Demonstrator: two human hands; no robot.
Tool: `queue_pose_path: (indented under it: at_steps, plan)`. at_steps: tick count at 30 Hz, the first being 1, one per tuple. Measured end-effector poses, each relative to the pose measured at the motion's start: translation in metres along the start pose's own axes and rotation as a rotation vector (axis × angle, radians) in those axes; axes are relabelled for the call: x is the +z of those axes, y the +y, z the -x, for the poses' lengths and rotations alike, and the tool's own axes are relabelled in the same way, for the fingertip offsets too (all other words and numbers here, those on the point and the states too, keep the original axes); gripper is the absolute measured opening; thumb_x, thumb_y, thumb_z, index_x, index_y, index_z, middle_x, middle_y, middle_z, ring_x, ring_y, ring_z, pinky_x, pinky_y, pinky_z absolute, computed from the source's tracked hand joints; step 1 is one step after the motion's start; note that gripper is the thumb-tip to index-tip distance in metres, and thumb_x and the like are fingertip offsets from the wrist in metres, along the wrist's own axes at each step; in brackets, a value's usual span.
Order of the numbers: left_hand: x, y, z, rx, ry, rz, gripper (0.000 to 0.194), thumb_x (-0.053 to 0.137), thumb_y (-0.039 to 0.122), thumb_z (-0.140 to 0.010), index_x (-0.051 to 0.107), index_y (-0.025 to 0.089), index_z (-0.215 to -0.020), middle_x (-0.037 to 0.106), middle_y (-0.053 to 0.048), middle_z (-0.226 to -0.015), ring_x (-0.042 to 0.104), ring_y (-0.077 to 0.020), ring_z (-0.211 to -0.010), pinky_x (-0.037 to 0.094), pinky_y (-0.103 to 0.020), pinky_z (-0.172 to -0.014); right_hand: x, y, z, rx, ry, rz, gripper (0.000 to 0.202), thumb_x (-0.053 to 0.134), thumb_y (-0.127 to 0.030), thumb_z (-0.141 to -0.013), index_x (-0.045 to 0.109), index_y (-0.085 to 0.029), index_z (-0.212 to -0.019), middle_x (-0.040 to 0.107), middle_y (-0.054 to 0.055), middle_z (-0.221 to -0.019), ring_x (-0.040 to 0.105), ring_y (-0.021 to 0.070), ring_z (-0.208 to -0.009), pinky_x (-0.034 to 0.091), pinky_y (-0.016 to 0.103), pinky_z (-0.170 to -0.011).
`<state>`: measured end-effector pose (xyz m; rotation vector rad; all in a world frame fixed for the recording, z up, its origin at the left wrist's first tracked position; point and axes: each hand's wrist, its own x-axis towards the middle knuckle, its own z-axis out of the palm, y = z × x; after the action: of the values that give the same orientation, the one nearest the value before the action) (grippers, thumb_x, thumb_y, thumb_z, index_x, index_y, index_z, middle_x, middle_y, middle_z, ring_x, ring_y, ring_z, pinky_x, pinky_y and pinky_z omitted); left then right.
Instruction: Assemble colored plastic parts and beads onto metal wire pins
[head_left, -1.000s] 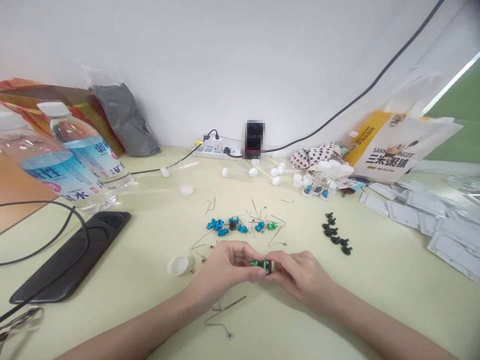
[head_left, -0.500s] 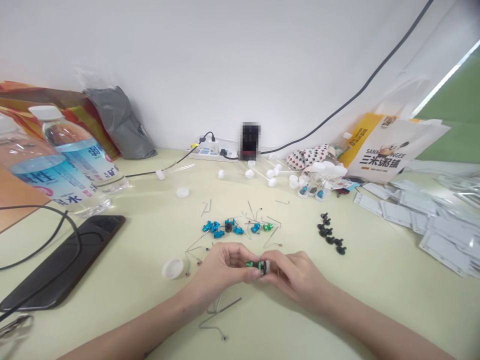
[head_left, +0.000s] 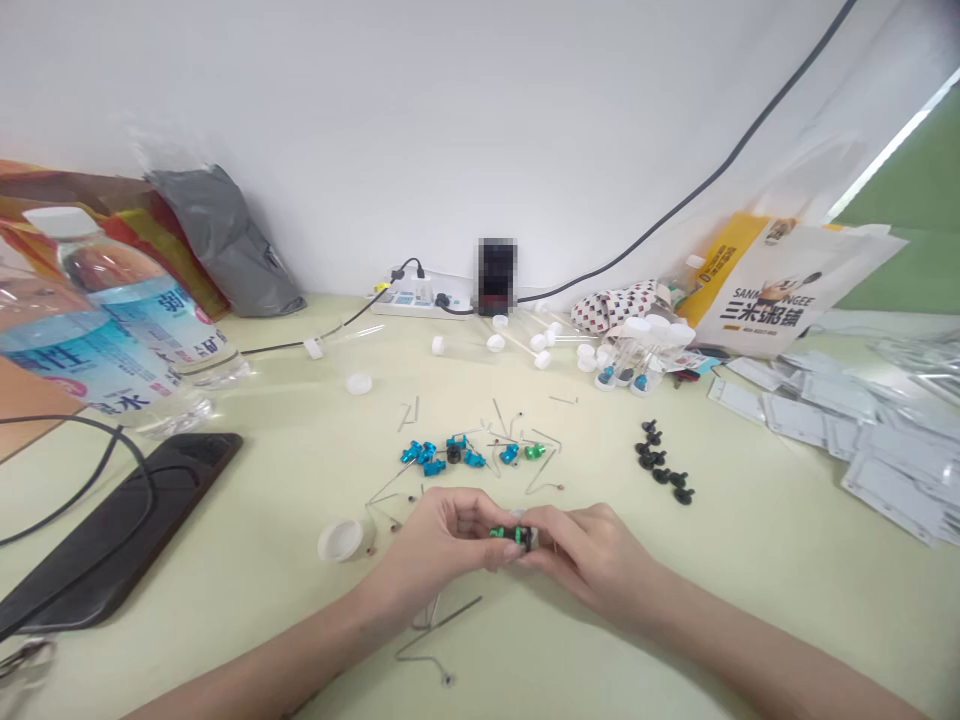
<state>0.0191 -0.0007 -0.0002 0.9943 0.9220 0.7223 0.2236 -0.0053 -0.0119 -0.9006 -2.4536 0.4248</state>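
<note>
Between my two hands is a small green and black metal part (head_left: 508, 537). My left hand (head_left: 454, 530) pinches its green end with thumb and fingers. My right hand (head_left: 581, 550) grips the black end, where a bit of something whitish shows; the fingers cover most of it. Behind the hands lie several blue metal parts (head_left: 433, 466), a green metal part (head_left: 535, 452) and a black round part (head_left: 454, 453). Thin bent metal wires (head_left: 559, 487) are scattered among them, and another bent wire (head_left: 442, 625) lies in front. A white round cap (head_left: 340, 540) rests left of my left hand.
Black knobs (head_left: 660, 475) lie to the right, near a pile of white cards (head_left: 892, 470). Clear tubes with white caps (head_left: 540, 357) stand or lie at the back. Left are a black phone (head_left: 142, 520), water bottles (head_left: 142, 290) and a cable (head_left: 150, 480). A power strip (head_left: 397, 297) sits by the wall.
The view has shifted slightly. Both hands keep their hold on the green and black part, which appears turned a little.
</note>
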Motion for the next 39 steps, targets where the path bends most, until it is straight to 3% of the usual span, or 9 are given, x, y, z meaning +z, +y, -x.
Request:
queue_pose_path:
  at_steps: [28,39]
  plan:
    - [0.0006,-0.0028,0.0022,0.058,-0.010,-0.016,0.017,0.076,0.021,-0.068,0.070,0.014,-0.082,0.071,-0.003,-0.074,0.061,-0.0096,-0.065,0.045,-0.020,-0.062,-0.0004,0.0024,0.0003,-0.015,-0.001,-0.003,0.019,0.042,-0.032,-0.095,0.051,-0.018,-0.104,0.064,-0.001,-0.072,0.056,0.0095,-0.054,0.034,0.020,-0.052]
    - [0.0007,-0.0015,0.0022,0.050,0.005,-0.005,0.018,0.077,0.020,-0.066,0.070,0.013,-0.081,0.071,-0.004,-0.074,0.060,-0.0096,-0.065,0.046,-0.020,-0.063,0.0021,0.0056,0.0029,0.048,-0.012,0.005,0.018,0.044,-0.034,-0.094,0.048,-0.020,-0.105,0.064,-0.004,-0.070,0.056,0.0089,-0.053,0.034,0.020,-0.052]
